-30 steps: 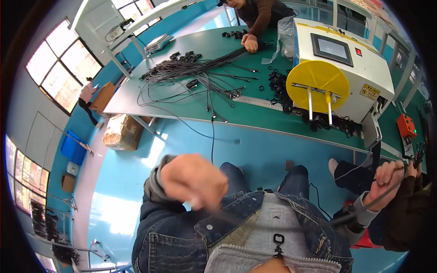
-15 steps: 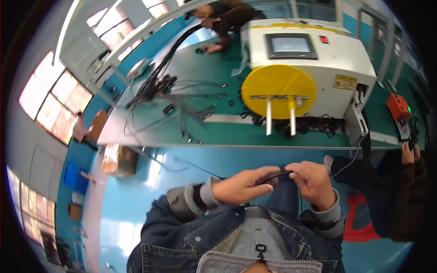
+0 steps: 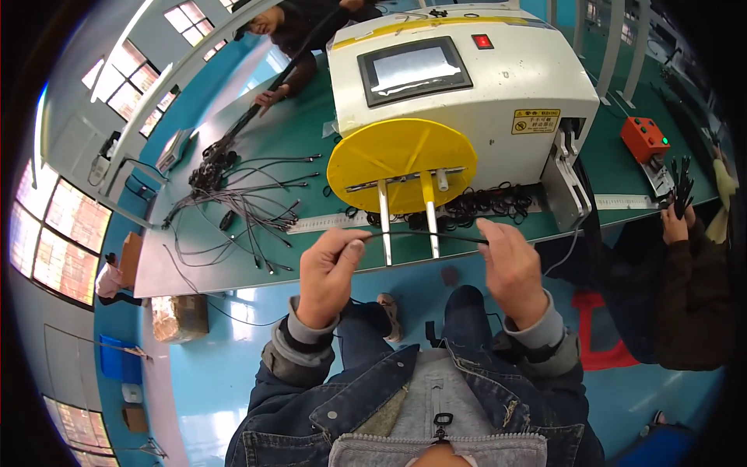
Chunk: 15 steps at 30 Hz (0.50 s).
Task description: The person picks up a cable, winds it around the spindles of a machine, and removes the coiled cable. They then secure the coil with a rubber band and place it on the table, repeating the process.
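A thin black cable (image 3: 408, 233) runs nearly straight between my hands, in front of the machine. My left hand (image 3: 327, 274) pinches it at the left between thumb and fingers. At the right, my right hand (image 3: 512, 268) grips it between thumb and forefinger. The cable crosses two rods, one pale (image 3: 384, 210) and one partly yellow (image 3: 430, 212), that stick out from a round yellow disc (image 3: 401, 159). I cannot tell whether it touches them. A thin length of cable hangs below and left of my left hand.
A white machine (image 3: 498, 89) with a screen stands on the green table (image 3: 311, 187). Loose black ties (image 3: 490, 206) lie under the disc. Bundled cables (image 3: 226, 179) spread leftward, held by a co-worker's hand (image 3: 271, 99). Another person's hand (image 3: 675, 226) holds black cables near an orange box (image 3: 644, 138).
My hands have moved apart and forward to the disc, drawing the cable out between them. The view has shifted closer to the machine. The far co-worker's hand now grips the cable bundle.
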Available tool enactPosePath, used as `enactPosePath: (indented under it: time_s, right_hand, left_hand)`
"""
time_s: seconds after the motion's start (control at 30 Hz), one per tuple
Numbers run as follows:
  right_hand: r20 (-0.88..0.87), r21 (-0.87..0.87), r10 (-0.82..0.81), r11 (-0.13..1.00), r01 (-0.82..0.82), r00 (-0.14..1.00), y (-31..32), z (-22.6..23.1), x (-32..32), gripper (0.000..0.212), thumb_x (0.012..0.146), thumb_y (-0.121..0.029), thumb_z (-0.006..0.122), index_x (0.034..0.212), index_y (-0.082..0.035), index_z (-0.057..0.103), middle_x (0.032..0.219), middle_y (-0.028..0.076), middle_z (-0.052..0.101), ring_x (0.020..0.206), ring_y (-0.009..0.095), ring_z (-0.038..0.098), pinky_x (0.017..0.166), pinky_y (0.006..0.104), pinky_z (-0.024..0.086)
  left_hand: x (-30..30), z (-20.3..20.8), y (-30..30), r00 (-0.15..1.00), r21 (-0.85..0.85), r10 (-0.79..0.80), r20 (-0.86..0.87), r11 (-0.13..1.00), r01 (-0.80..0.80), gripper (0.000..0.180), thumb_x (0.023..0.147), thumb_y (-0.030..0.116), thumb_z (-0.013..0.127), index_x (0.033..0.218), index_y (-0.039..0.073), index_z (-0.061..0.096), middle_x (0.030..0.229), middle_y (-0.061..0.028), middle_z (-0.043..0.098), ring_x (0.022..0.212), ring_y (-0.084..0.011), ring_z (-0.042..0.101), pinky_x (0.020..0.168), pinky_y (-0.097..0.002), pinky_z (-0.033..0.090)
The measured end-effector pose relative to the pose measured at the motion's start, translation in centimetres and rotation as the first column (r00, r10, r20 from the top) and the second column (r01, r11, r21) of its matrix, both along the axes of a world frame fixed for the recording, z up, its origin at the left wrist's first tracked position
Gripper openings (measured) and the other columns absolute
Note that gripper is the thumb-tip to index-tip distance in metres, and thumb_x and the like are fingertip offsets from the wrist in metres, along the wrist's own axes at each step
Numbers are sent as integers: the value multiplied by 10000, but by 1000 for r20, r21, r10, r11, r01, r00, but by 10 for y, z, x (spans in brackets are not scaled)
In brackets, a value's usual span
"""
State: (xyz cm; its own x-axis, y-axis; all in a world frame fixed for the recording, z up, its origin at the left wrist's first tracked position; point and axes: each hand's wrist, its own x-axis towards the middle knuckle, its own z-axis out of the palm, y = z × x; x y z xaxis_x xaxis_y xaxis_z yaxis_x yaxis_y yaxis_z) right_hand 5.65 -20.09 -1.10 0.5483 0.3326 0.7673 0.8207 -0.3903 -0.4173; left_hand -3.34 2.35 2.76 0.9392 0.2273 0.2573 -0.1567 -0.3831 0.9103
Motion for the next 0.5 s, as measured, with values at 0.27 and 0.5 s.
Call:
enactPosePath:
  time_s: [0.27, 0.5]
  right_hand:
    - [89, 164, -83, 984, 67, 993, 48, -14, 19, 204, 696, -20, 663, 889, -23, 598, 812, 101, 570, 708, 272, 564, 583, 337, 465]
    - [-3, 238, -171, 957, 167, 985, 67, -27, 25, 148, 694, -7, 666, 830, -15, 607, 727, 121, 571, 605, 278, 561, 529, 320, 454]
  left_hand:
    - [41, -8, 2, 971, 305, -90, 222, 952, 18, 167, 744, 16, 648, 911, 20, 651, 692, -47, 522, 595, -131, 497, 539, -238, 395]
    - [66, -11, 12, 963, 308, -107, 248, 951, 26, 137, 691, 42, 700, 823, 21, 669, 669, -60, 517, 578, -140, 500, 517, -263, 399]
